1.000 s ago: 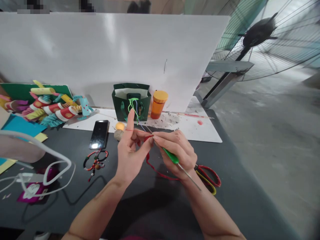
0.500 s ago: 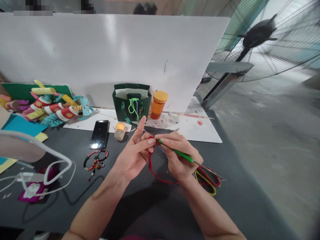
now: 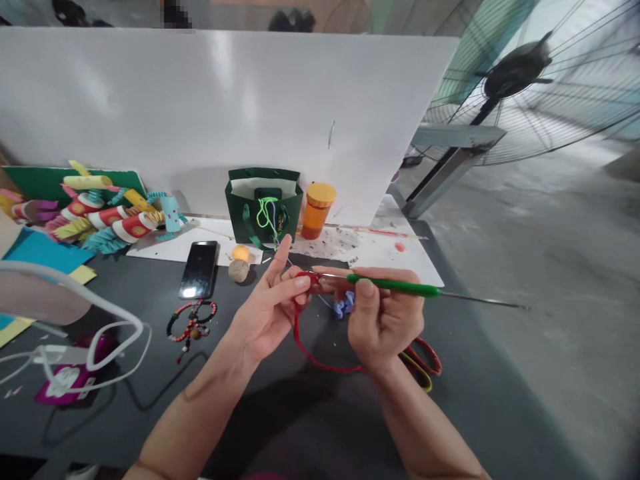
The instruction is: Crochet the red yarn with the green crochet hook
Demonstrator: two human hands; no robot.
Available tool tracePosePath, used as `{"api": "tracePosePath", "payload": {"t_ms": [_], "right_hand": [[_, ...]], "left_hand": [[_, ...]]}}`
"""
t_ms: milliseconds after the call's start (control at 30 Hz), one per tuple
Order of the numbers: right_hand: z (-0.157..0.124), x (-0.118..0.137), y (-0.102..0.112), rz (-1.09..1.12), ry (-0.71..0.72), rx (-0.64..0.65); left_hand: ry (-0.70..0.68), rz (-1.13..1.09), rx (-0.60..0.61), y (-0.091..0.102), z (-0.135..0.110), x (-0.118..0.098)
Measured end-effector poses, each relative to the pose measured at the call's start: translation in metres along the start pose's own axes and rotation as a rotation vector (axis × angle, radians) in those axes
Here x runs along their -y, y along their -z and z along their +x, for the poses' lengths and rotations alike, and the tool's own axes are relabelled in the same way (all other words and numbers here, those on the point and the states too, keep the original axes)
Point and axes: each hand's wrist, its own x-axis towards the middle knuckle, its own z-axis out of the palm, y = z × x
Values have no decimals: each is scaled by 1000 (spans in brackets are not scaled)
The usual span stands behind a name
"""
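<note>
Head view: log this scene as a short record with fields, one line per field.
Left hand: fingers hold the red yarn
Right hand: grips the green-handled crochet hook, its near tip at the yarn
Things nearby: lilac yarn piece beside the right hand; scissors with red and yellow handles, partly behind that hand
Rest: smartphone; twine ball; dark green paper bag; orange jar; beaded bracelet

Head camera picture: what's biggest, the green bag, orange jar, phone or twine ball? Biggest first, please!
Green paper bag; then the phone and orange jar, which look about alike; then the twine ball, smallest.
</note>
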Motion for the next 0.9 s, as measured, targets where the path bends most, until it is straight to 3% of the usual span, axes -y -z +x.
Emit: {"api": "tracePosePath", "payload": {"t_ms": [233, 333, 500, 633, 800, 833, 900], "right_hand": [[15, 1, -5, 394, -408, 142], [14, -5, -11, 483, -425, 181], [7, -8, -16, 464, -393, 118], [6, -7, -11, 325, -239, 146], [9, -7, -8, 37, 329, 222], [9, -7, -9, 16, 381, 203], [8, -7, -11, 38, 336, 160]], "left_hand": [[-27, 57, 122, 3, 1, 0], [-82, 100, 155, 4, 2, 4], [-188, 158, 125, 3, 3, 6], [-268, 201, 98, 2, 3, 5], [-303, 202, 60, 0, 2, 6], [-282, 198, 68, 0, 2, 6], [-225, 190, 92, 1, 1, 5]]}}
